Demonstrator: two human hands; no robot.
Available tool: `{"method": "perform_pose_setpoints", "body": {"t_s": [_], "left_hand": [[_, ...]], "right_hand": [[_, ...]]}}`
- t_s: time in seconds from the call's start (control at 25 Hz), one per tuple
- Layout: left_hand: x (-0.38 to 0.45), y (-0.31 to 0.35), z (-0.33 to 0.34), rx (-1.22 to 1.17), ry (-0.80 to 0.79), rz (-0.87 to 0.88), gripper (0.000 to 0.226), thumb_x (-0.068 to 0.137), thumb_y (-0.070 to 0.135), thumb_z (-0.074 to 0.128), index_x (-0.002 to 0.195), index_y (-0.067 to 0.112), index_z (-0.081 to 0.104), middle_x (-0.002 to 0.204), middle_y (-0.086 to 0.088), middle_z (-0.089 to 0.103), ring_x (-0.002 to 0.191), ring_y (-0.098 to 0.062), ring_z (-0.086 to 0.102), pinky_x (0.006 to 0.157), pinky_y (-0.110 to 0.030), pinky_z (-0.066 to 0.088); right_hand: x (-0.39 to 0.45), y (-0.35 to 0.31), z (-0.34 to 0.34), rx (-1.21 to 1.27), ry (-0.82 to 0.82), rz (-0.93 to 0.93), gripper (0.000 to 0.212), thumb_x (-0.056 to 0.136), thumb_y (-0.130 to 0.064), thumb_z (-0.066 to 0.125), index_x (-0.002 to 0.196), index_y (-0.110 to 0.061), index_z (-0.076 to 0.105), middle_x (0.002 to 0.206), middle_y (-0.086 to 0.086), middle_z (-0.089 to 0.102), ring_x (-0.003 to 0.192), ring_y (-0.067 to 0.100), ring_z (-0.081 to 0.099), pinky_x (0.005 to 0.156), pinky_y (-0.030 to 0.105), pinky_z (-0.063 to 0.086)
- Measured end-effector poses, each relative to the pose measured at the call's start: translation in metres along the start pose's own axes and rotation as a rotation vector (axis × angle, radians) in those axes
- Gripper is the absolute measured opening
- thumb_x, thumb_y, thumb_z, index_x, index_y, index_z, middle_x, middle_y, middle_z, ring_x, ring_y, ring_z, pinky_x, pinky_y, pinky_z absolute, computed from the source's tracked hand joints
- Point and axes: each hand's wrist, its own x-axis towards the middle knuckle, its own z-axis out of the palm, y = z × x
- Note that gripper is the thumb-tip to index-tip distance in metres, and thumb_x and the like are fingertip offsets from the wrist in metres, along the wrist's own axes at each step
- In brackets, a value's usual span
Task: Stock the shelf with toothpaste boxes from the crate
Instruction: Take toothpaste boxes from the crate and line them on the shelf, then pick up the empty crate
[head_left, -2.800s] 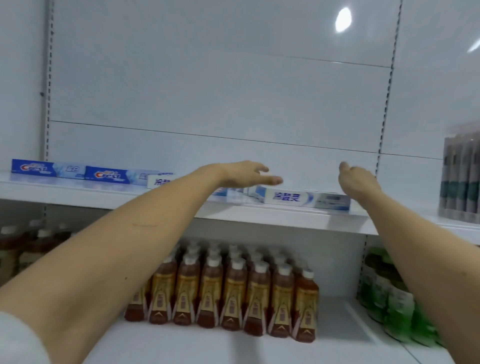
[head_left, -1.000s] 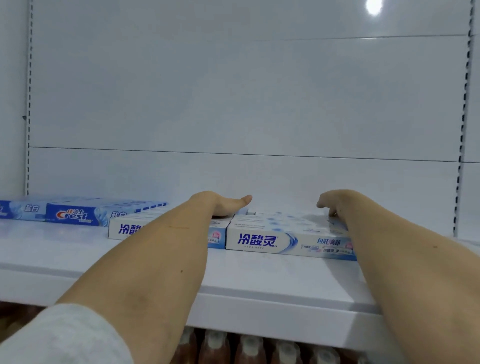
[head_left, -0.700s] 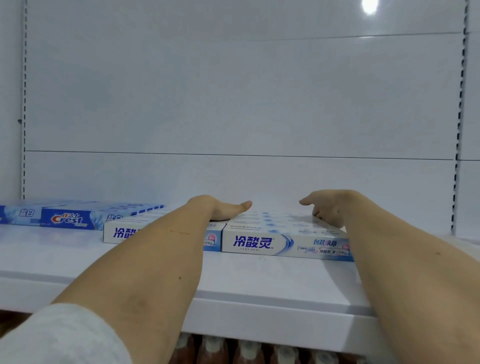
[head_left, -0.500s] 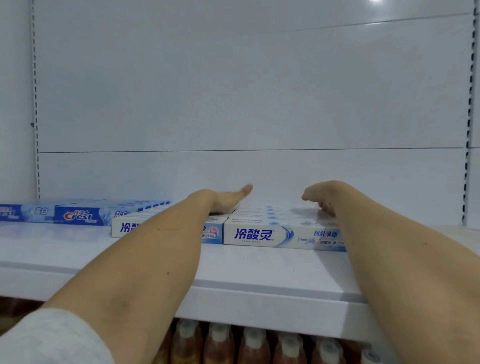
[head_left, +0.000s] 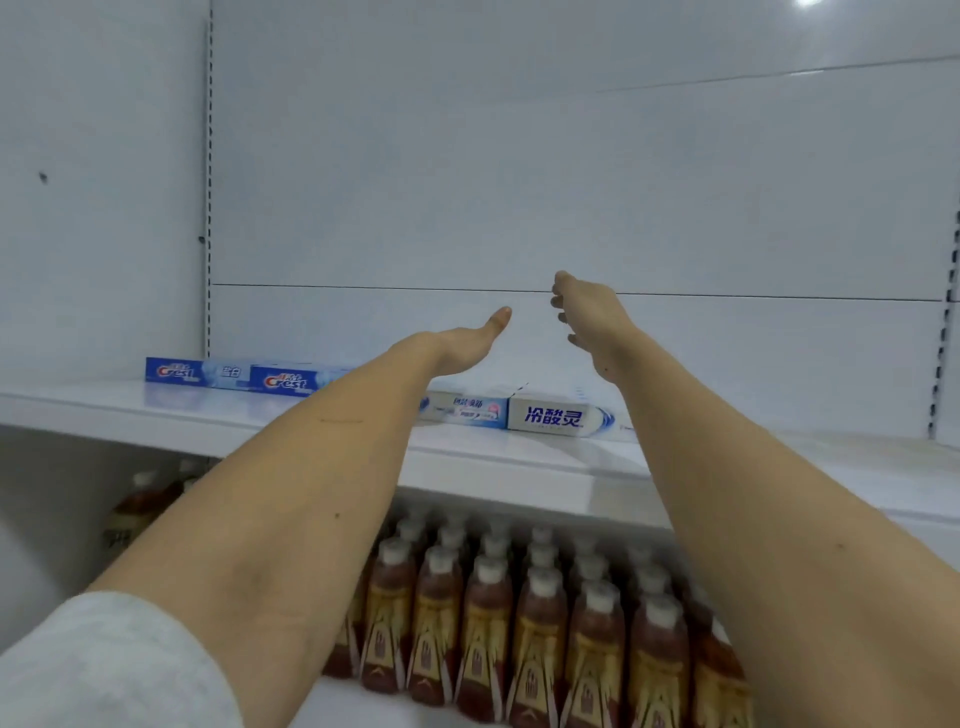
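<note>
Both hands, left hand (head_left: 467, 343) and right hand (head_left: 587, 317), hover empty and loose-fingered above the white toothpaste boxes (head_left: 558, 418) mid-shelf (head_left: 519, 457). That batch seems placed; the next move likely calls for the unseen crate.

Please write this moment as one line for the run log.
left hand: open, above boxes, holds nothing | right hand: open, raised, holds nothing | white toothpaste boxes: lying on shelf | crate: not in view

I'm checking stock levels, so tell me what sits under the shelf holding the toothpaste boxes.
Under the shelf stand rows of brown bottles with white caps, on a lower level. The left arm and right arm cover both ends of the rows, so their full count stays hidden.
</note>
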Motion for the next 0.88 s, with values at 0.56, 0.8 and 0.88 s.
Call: {"method": "perform_pose_setpoints", "body": {"t_s": [0.56, 0.8, 0.88], "left_hand": [[-0.278, -0.259, 0.060, -1.143, -0.043, 0.167, 0.071, 0.097, 0.065, 0.008, 0.147, 0.025, 0.039, 0.143, 0.001, 0.054, 0.135, -0.013, 0.046, 0.114, -0.039, 0.033], [-0.331, -0.403, 0.201, -0.995, -0.090, -0.340, 0.070, 0.096, 0.067, 0.012, 0.146, 0.027, 0.040, 0.143, 0.002, 0.053, 0.138, -0.016, 0.041, 0.116, -0.044, 0.028], [-0.351, -0.453, 0.255, -0.950, -0.081, -0.535, 0.065, 0.098, 0.063, 0.015, 0.145, 0.025, 0.040, 0.145, 0.000, 0.051, 0.139, -0.018, 0.040, 0.117, -0.044, 0.027]], "right_hand": [[-0.315, 0.094, 0.211, 0.439, -0.060, 0.086, 0.031, 0.104, -0.021, 0.040, 0.117, -0.012, 0.066, 0.116, 0.003, 0.070, 0.110, 0.017, 0.065, 0.092, 0.036, 0.054], [-0.415, 0.253, 0.284, 0.310, -0.177, 0.539, 0.032, 0.103, -0.026, 0.041, 0.121, -0.013, 0.063, 0.115, -0.001, 0.070, 0.109, 0.015, 0.065, 0.094, 0.038, 0.053], [-0.453, 0.316, 0.297, 0.258, -0.202, 0.693, 0.031, 0.103, -0.025, 0.040, 0.121, -0.014, 0.062, 0.118, 0.001, 0.068, 0.110, 0.017, 0.063, 0.097, 0.041, 0.052]]}}
